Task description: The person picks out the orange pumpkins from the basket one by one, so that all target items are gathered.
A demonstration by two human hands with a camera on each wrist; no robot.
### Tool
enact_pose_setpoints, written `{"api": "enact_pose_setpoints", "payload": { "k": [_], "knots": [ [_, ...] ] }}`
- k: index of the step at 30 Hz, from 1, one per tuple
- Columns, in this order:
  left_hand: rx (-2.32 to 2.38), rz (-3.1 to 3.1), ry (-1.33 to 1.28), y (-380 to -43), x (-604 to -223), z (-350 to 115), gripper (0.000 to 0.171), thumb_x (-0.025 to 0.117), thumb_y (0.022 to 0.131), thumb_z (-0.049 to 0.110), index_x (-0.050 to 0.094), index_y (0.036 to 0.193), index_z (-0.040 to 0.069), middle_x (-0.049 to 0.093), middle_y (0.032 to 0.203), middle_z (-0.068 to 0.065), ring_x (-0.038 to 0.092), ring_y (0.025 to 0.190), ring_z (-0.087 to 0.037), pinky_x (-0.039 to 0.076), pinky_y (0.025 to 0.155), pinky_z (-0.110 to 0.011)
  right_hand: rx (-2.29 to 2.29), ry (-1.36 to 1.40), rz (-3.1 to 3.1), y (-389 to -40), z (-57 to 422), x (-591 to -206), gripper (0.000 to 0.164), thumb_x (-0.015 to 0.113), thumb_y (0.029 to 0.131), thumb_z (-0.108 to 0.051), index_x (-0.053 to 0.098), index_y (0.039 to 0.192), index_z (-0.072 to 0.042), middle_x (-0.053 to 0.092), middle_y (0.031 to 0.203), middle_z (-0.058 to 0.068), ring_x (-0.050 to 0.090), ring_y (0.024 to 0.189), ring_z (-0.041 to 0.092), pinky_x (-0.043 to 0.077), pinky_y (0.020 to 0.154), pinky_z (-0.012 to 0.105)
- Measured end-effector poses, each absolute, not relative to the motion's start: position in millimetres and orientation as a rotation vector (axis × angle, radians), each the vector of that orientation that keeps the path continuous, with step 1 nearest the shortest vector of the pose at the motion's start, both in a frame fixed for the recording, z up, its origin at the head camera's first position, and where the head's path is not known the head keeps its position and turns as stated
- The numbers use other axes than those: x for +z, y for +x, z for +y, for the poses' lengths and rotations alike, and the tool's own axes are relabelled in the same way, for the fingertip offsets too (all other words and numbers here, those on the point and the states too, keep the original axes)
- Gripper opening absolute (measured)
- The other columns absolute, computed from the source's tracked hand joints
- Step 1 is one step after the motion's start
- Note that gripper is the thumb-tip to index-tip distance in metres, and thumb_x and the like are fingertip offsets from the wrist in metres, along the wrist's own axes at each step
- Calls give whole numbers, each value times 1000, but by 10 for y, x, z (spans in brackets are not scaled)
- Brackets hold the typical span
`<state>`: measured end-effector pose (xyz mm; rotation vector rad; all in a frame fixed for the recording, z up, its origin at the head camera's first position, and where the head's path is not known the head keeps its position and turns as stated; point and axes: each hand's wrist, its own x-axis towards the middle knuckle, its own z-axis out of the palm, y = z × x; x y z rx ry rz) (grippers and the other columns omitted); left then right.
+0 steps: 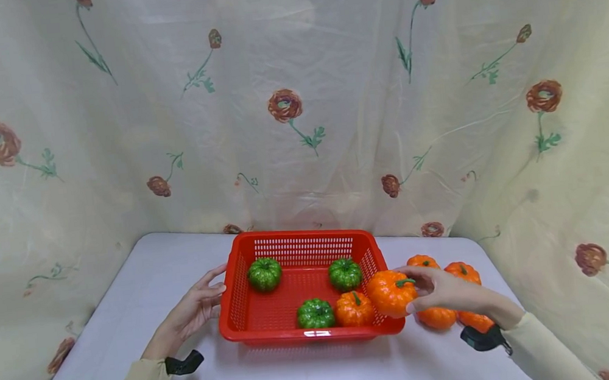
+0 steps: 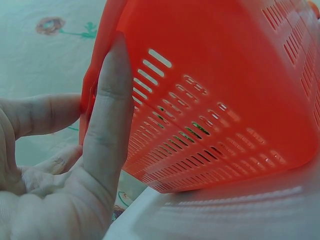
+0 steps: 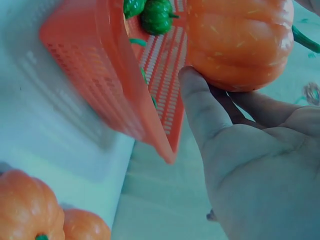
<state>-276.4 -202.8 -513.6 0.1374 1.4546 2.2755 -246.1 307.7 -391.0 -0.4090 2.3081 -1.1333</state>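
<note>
My right hand [image 1: 434,287] grips an orange toy pumpkin [image 1: 391,293] with a green stem, held over the right rim of a red plastic basket [image 1: 274,335]. In the right wrist view the fingers curl against the underside of that pumpkin [image 3: 240,45]. At the basket's left side, my left hand [image 1: 197,310] holds the rim; the left wrist view has the basket's rim [image 2: 95,75] between its fingers. Inside the basket sit green pumpkins [image 1: 265,274], one at the back left, one at the right and one at the front, beside another orange pumpkin [image 1: 354,309].
Several orange pumpkins [image 1: 462,272] lie on the white table [image 1: 312,379] to the right of the basket, partly hidden behind my right hand and forearm. A flower-patterned curtain [image 1: 330,175] encloses the table at the back and sides.
</note>
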Motion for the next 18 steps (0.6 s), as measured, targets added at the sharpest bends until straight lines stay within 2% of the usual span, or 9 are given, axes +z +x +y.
{"api": "enact_pose_setpoints", "payload": {
  "k": [3,6,13,18],
  "knots": [
    [2273,1459,125,-2765,-5125,-2027,62,46,100,10,18,154,22,28,153,-22,61,116,-27,57,86,-41,-1152,-386,2307,-2432,3156,-3898,78,70,87,-28,29,149,-6,44,144,18,46,128,32,51,100,37],
    [2272,1459,123,-2763,-5122,-2025,62,46,100,10,17,154,22,29,153,-22,61,116,-27,57,86,-41,-1158,-379,2326,-2414,3247,-3902,78,69,87,-27,29,149,-4,45,143,18,46,128,33,52,97,35],
    [2285,1436,136,-2759,-5121,-2023,61,45,101,9,17,154,21,34,150,-21,63,111,-25,57,85,-40,-1089,-295,2402,-2371,3483,-3958,80,69,86,-31,29,149,-4,38,146,23,37,132,45,49,100,48],
    [2285,1428,150,-2758,-5119,-2021,62,45,101,9,17,154,21,34,149,-22,64,111,-25,57,85,-40,-1074,-217,2459,-2339,3678,-3995,80,68,87,-33,28,149,-3,34,148,27,38,133,45,48,101,49]
  ]
}}
